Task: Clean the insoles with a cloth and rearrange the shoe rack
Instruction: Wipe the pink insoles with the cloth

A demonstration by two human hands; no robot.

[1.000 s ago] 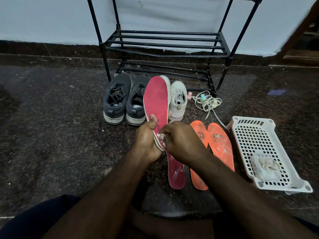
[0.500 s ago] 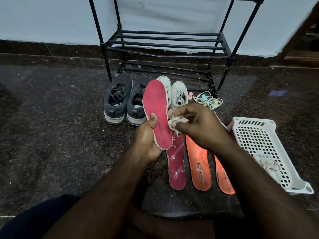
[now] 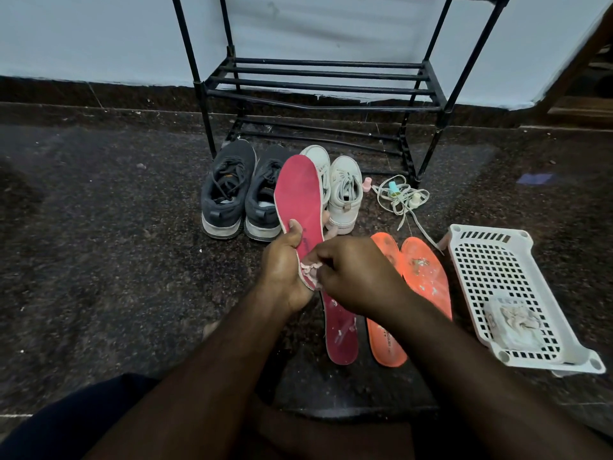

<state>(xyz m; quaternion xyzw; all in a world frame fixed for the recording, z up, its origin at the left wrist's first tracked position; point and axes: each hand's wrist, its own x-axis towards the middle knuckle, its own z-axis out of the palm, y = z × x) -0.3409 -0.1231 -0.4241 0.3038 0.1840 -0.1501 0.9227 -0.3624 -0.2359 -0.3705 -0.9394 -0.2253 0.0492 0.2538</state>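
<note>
— What kind of room is it?
— Dim. A dark speckled stone floor (image 3: 99, 260) runs to a pale blue-white wall (image 3: 99, 34), with a dark skirting band (image 3: 99, 94) along the wall's foot.
— Anything at the right?
— A brown wooden frame (image 3: 577, 71), at the far right edge.

Right hand (image 3: 351, 277) with cloth (image 3: 310, 268) back down at insole (image 3: 300, 207) heel.
</note>
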